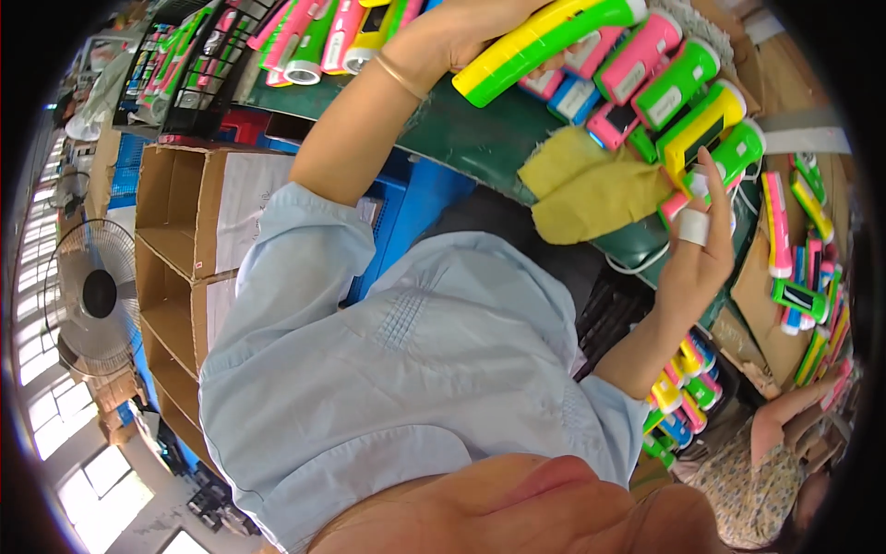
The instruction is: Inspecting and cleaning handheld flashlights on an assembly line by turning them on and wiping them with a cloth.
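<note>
Yellow-green tube (546,50) in left grip (472,26)

Left hand (482,20) partly beyond the view's top edge

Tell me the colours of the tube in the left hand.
The tube is yellow and bright green, divided lengthwise; the head view shows it best.

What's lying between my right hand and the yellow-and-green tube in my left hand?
The head view shows a yellow cloth, a pink device with a dark panel and a blue device there.
</note>
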Demonstrator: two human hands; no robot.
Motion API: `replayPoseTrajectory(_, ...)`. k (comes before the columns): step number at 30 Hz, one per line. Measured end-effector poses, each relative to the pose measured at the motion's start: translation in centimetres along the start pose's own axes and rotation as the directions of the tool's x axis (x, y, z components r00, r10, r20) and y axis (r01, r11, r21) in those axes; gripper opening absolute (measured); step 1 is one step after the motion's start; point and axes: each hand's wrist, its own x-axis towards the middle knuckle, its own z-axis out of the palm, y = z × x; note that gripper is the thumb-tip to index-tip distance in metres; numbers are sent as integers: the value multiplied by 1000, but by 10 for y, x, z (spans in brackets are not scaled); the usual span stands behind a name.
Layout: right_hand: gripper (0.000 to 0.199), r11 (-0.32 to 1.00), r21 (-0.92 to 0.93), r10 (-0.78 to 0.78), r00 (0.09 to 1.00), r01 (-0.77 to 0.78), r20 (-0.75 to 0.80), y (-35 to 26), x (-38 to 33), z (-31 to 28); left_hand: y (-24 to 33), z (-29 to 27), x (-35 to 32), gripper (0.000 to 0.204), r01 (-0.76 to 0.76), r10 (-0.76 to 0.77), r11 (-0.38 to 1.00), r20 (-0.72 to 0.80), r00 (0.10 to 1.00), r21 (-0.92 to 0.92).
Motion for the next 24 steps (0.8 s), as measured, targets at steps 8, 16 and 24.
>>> replayPoseTrajectory(8,41,991,135,-27,982,2,189,16,16,12,39,30,7,48,-55,51,992,-36,998,-117)
replayPoseTrajectory(16,50,865,477,46,971,-156,235,1,44,39,35,58,7,51,-90,107,989,142,984,-118)
replayPoseTrajectory(24,44,885,359,227,947,-298,226,6,37,35,2,84,7,53,-539,539,842,-37,841,20)
